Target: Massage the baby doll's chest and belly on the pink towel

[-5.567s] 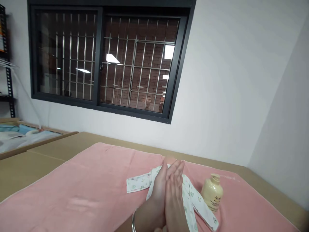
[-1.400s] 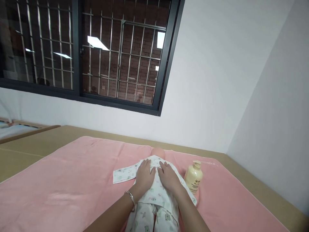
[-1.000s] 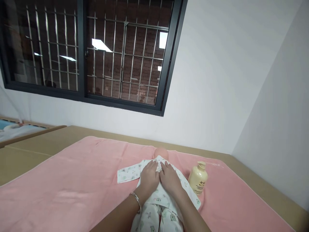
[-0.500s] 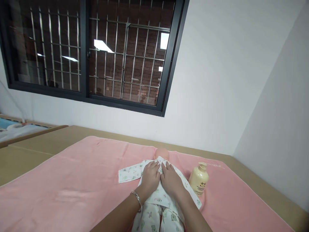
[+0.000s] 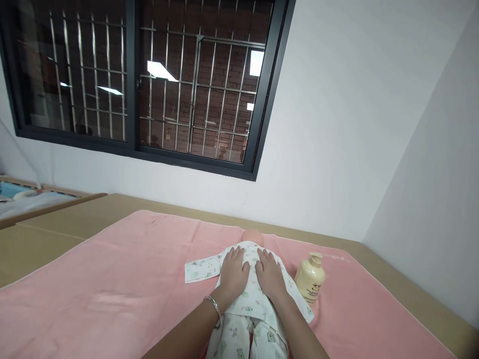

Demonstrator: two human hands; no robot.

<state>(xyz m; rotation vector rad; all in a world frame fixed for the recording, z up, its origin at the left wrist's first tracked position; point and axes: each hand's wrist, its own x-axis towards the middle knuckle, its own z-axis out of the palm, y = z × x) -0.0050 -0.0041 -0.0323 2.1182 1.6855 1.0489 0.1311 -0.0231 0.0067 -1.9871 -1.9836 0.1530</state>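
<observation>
A baby doll lies on a pink blanket, its bald head [image 5: 252,236] toward the wall. It wears a white printed top [image 5: 251,294] and matching trousers [image 5: 234,339]. Flat on the left side of the top's chest rests my left hand [image 5: 234,273], fingers stretched out, a silver bangle on the wrist. My right hand [image 5: 270,275] lies the same way on the right side, with a strip of fabric showing between the two. One sleeve [image 5: 202,269] spreads out to the left; the other slants down to the right, partly behind my right forearm.
A cream pump bottle [image 5: 311,277] stands on the pink blanket [image 5: 123,279] just right of the doll. Tan padded surface [image 5: 112,204] borders the blanket. Behind it rise a white wall [image 5: 318,149] and a dark-framed barred window [image 5: 134,75]. A tray-like space with pale cloth [image 5: 37,202] is at far left.
My hands have slid apart, the right one moving a little to the right. The collar area of the top looks smoother and more spread out. The bottle stands where it was.
</observation>
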